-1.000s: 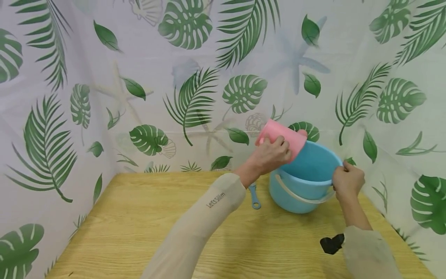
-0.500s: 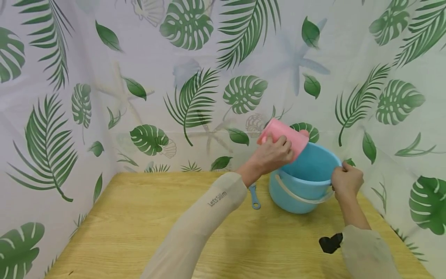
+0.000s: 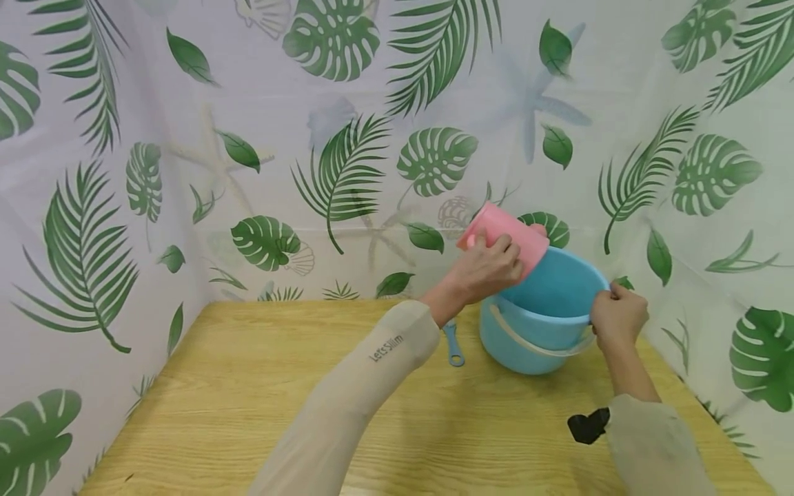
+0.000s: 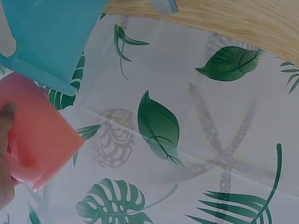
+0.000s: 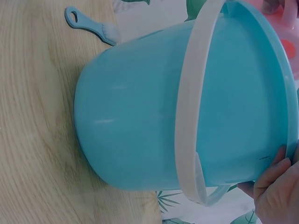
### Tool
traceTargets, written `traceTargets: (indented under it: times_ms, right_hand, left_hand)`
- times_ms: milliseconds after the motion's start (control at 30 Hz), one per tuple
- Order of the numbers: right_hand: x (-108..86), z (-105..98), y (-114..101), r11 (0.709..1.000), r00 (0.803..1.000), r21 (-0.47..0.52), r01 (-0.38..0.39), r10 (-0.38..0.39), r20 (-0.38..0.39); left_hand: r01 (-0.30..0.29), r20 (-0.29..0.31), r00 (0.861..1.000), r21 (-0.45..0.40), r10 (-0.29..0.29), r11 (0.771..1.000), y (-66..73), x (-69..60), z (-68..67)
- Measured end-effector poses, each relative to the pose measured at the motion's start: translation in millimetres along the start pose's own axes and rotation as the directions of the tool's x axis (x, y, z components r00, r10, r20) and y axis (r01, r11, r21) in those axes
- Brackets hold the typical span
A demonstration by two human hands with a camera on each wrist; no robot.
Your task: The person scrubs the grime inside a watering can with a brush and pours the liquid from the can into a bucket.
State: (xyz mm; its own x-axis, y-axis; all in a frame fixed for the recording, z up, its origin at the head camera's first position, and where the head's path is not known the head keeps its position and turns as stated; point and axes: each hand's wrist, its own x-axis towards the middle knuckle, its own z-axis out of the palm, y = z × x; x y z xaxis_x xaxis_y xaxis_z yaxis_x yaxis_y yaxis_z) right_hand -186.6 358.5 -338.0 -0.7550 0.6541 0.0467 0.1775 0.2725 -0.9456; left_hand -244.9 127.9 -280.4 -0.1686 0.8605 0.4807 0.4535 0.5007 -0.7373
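Note:
In the head view my left hand (image 3: pixel 490 267) grips a pink jug (image 3: pixel 517 238) by its handle. The jug is held tilted at the far-left rim of a light blue bucket (image 3: pixel 521 344), its right end over the opening. No liquid can be made out. My right hand (image 3: pixel 619 317) holds the bucket's rim on the right, thumb and fingers around the edge. The bucket stands on the table, with its white carrying handle (image 5: pixel 189 107) hanging down the near side. From the left wrist, the pink jug (image 4: pixel 39 126) appears just beside the blue bucket (image 4: pixel 56 42).
A small blue-handled brush (image 3: pixel 455 348) lies on the wooden table (image 3: pixel 260 386), left of the bucket. Its pale bristles (image 5: pixel 110 32) show in the right wrist view. A leaf-printed sheet (image 3: pixel 384 165) hangs behind the table and along both sides.

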Motion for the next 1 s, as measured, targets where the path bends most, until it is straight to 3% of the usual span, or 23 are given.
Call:
traceTargets:
  times_ms: [333,600,1000]
  right_hand:
    - [-1.1,-0.7,0.5,1.000,1.000,-0.005,-0.001,0.001,-0.002]
    - [2.3,-1.8,-2.2,1.000,1.000,-0.022,-0.012,0.011,-0.003]
    - [1.6,-1.8,0.5,0.999,1.000,-0.032,-0.012,0.012,0.023]
  left_hand:
    - [-0.042,0.020,0.999,0.014,0.042,0.999,0.5,-0.9,-3.6]
    - [-0.020,-0.004,1.000,0.031,0.020,0.999,-1.2,0.7,-1.7]
    - [-0.028,-0.036,0.999,0.097,0.032,0.995,2.9,-1.7,-0.7]
